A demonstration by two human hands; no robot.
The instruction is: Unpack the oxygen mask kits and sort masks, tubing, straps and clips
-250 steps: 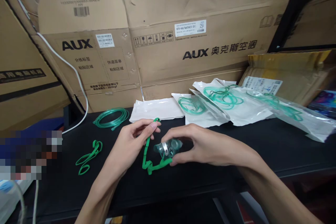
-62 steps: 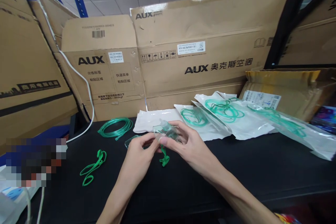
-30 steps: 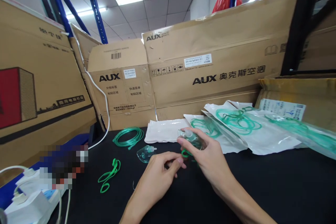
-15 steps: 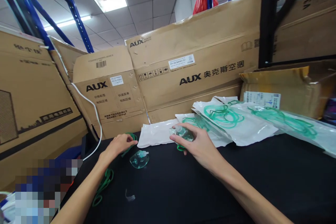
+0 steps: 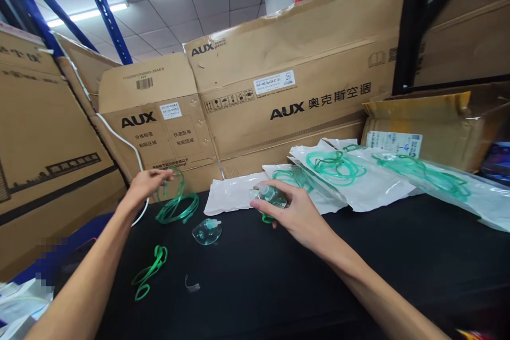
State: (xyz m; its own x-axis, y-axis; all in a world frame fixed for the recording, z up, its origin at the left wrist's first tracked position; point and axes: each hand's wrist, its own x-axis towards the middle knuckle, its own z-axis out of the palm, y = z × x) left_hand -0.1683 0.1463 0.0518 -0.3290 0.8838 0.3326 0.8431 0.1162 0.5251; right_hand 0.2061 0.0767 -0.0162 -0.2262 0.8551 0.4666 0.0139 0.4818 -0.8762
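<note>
Swung the left hand point(image 5: 147, 183) out to the back-left corner of the tabletop point(image 5: 398, 260), well clear of the middle spot shared with the other hand a second ago. Pinched one end of the green tubing coil point(image 5: 177, 208) between thumb and fingertips, other fingers loosely curled. Raised that end up in front of the cardboard box point(image 5: 159, 117), with most of the coil left down on the black top. Half a second back: only rested on it. Big change, that.

Left the green strap point(image 5: 149, 271) and the small clear clip point(image 5: 192, 284) alone near the front-left edge. Left the clear mask point(image 5: 207, 231) lying by itself just right of the coil, out of both hands now.

Kept the right hand point(image 5: 295, 212) low over the middle, toward the back edge, fingers wrapped closed around the clear cup point(image 5: 269, 196), a scrap of green peeking out beneath. Passed over the sealed pouches point(image 5: 338, 170) along the back-right.

Meant, by the look of it: tubing and cup both in hand at once, mask set aside.
</note>
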